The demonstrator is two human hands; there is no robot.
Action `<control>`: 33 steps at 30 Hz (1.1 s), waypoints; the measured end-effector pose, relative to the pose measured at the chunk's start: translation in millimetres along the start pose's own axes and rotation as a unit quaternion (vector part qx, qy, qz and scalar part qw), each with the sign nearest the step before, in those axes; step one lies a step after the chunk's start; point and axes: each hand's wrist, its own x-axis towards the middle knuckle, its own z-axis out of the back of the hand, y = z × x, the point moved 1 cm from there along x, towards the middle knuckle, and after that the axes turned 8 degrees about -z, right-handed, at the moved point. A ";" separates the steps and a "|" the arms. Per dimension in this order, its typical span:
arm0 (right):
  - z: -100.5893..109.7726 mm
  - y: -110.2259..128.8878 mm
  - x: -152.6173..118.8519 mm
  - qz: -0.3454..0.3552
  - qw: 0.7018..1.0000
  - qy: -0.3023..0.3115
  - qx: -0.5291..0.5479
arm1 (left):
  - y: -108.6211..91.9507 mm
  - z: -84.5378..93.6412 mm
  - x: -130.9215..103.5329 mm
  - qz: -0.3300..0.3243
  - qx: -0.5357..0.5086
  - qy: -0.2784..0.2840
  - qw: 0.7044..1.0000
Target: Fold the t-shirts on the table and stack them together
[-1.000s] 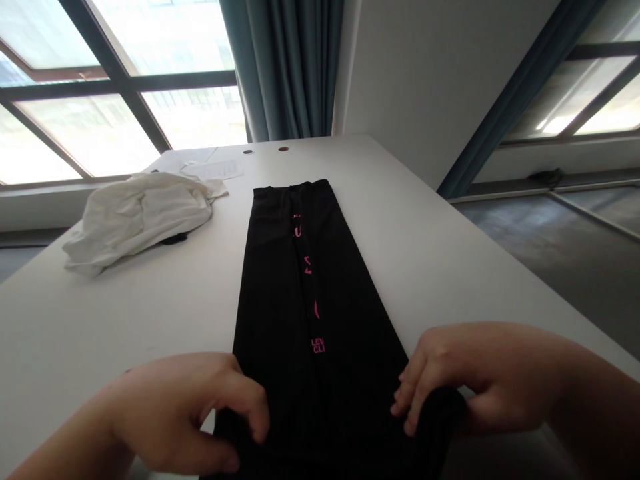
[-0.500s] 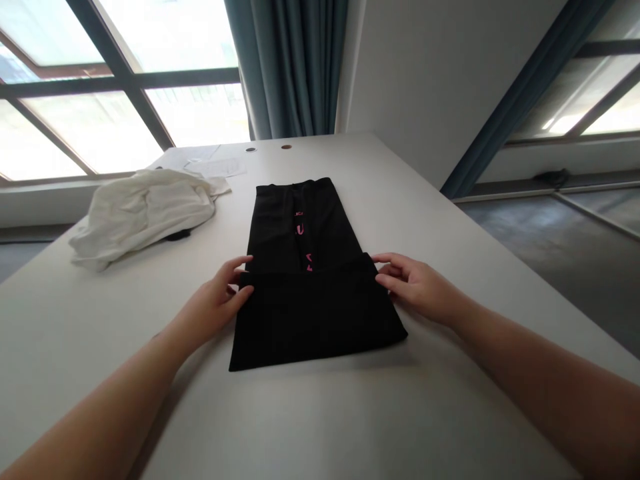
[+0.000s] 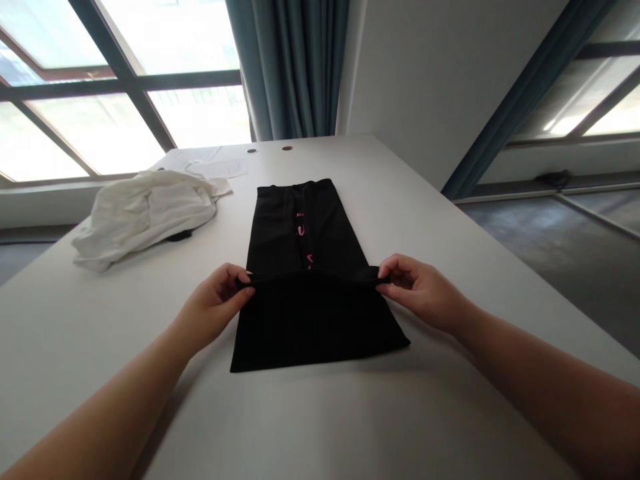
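A black cloth [image 3: 320, 320] with pink print lies in a long folded strip on the white table [image 3: 320, 413], its near part doubled over. My left hand [image 3: 217, 303] pinches the left end of the folded flap's far edge between thumb and fingers. At the right end of the same edge, my right hand [image 3: 417, 290] has its thumb and fingers closed on the fabric. Between the hands the edge is slightly raised and sags a little. The pink print shows just beyond it.
A crumpled white cloth [image 3: 150, 210] lies at the left, with a small black piece under its edge. Papers [image 3: 220, 167] rest behind it. Two round holes sit near the table's far edge, before a blue curtain [image 3: 295, 73].
Both hands have closed on the corners of the flap, where the fingers were looser before. The flap's edge is now lifted slightly and bent towards me.
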 end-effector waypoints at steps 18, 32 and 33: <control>-5.3 -14.7 14.5 0.027 0.970 -0.062 -0.232 | 3.1 -8.4 7.4 -0.047 0.274 0.052 0.959; -2.7 -22.0 22.5 -0.026 0.961 -0.100 -0.258 | 4.6 -6.7 5.0 0.083 0.422 0.106 0.897; -2.6 -20.5 21.9 -0.017 0.957 -0.101 -0.272 | 2.8 -3.7 5.6 0.091 0.405 0.109 0.903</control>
